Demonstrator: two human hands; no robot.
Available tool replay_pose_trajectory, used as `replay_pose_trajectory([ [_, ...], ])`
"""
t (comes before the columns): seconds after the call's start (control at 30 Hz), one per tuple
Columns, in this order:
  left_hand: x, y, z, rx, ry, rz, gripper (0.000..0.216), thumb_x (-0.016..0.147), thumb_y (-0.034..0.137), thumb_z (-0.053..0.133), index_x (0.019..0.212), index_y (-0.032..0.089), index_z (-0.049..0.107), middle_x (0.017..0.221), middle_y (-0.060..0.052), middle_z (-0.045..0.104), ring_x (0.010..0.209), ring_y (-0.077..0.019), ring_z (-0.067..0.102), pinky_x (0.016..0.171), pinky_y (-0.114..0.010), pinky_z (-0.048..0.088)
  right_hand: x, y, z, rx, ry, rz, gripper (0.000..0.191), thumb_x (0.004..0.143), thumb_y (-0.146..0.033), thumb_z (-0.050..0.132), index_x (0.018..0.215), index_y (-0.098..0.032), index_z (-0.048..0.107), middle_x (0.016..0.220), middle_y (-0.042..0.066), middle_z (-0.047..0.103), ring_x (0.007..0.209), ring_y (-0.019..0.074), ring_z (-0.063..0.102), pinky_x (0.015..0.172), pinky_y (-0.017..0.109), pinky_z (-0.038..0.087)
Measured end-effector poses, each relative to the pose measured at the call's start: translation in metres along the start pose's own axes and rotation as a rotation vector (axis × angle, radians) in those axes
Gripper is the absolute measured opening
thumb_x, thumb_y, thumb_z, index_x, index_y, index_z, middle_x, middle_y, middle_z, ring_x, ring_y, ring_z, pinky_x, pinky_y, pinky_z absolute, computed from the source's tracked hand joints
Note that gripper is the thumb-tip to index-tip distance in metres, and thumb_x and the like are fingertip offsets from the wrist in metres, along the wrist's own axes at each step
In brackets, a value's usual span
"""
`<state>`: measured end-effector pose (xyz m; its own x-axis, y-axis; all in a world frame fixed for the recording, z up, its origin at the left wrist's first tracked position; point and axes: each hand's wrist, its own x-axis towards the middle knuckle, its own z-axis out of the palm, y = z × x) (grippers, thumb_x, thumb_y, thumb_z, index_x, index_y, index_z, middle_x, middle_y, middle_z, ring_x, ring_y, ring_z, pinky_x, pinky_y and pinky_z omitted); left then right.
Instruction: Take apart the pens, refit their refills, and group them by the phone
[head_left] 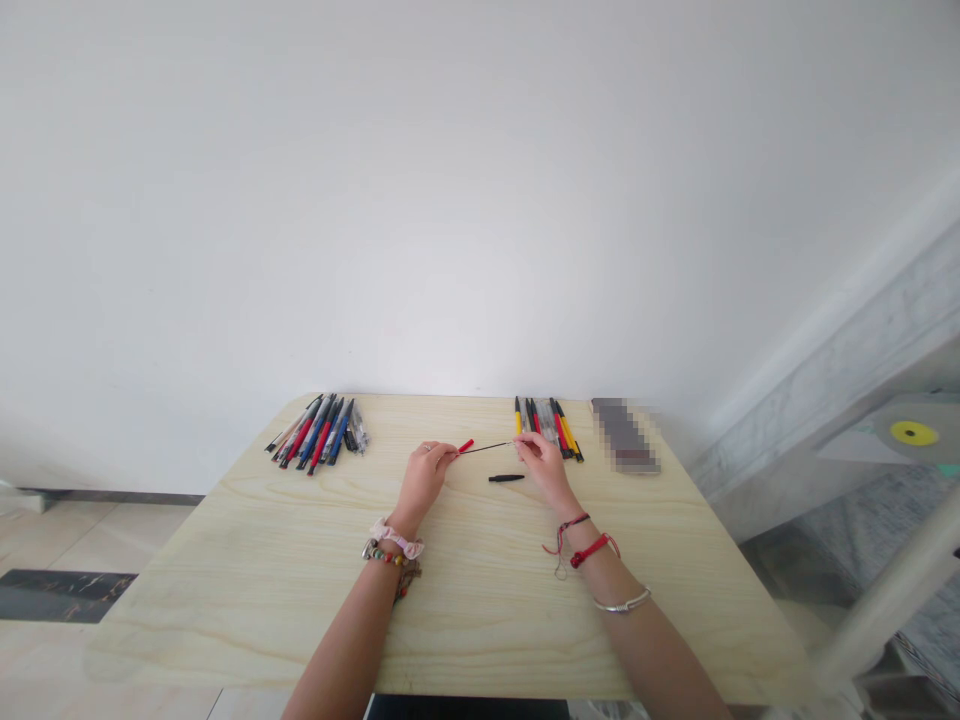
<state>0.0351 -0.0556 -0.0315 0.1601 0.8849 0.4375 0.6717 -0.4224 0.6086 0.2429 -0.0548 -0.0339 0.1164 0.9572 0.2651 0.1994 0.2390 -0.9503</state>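
Note:
Between my hands stretches a thin black pen refill (486, 447), roughly level above the table. My left hand (429, 468) pinches its left end, and the fingertips of my right hand (544, 464) close on the other end. A short red pen barrel (466, 446) lies right by my left fingertips; whether they touch it I cannot tell. Just below the refill, a black pen part (506, 478) rests on the wooden table (480, 580), nearer my right hand.
At the back left is a pile of assembled pens (313, 430) in red, blue and white. Behind my right hand lie yellow, red and clear pen parts (568, 430). A dark, pixelated flat object (626, 435) sits at the back right. The wall (480, 200) borders the table's far edge.

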Motion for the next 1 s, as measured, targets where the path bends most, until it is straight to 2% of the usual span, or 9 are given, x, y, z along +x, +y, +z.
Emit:
replay_pose_trajectory([
  [0.17, -0.0001, -0.0003, -0.0002, -0.004, -0.013, -0.002, 0.015, 0.077, 0.017, 0.046, 0.075, 0.017, 0.061, 0.074, -0.004, 0.062, 0.076, -0.0152, 0.054, 0.071, -0.027, 0.043, 0.0011, 0.0007, -0.0009, 0.012, 0.044, 0.006, 0.016, 0.067, -0.030, 0.054, 0.073, -0.016, 0.058, 0.068, 0.003, 0.057, 0.053, 0.0121, 0.051, 0.052, 0.027, 0.044],
  [0.4, -0.0004, -0.0005, 0.0002, -0.002, 0.003, 0.007, 0.016, 0.077, 0.016, 0.045, 0.074, 0.017, 0.061, 0.073, -0.004, 0.062, 0.076, -0.0151, 0.054, 0.071, -0.027, 0.043, -0.0005, -0.0032, 0.0002, 0.008, 0.004, -0.004, 0.015, 0.065, -0.029, 0.054, 0.071, -0.016, 0.058, 0.066, 0.002, 0.057, 0.052, 0.0119, 0.051, 0.051, 0.026, 0.044],
  [1.0, -0.0005, -0.0028, -0.0004, 0.004, 0.022, 0.007, 0.016, 0.077, 0.015, 0.044, 0.076, 0.018, 0.060, 0.075, -0.003, 0.062, 0.076, -0.0152, 0.055, 0.071, -0.028, 0.044, -0.0007, -0.0084, -0.0027, -0.023, 0.039, 0.008, 0.015, 0.066, -0.031, 0.053, 0.071, -0.017, 0.057, 0.064, 0.002, 0.057, 0.054, 0.0135, 0.052, 0.053, 0.028, 0.046],
])
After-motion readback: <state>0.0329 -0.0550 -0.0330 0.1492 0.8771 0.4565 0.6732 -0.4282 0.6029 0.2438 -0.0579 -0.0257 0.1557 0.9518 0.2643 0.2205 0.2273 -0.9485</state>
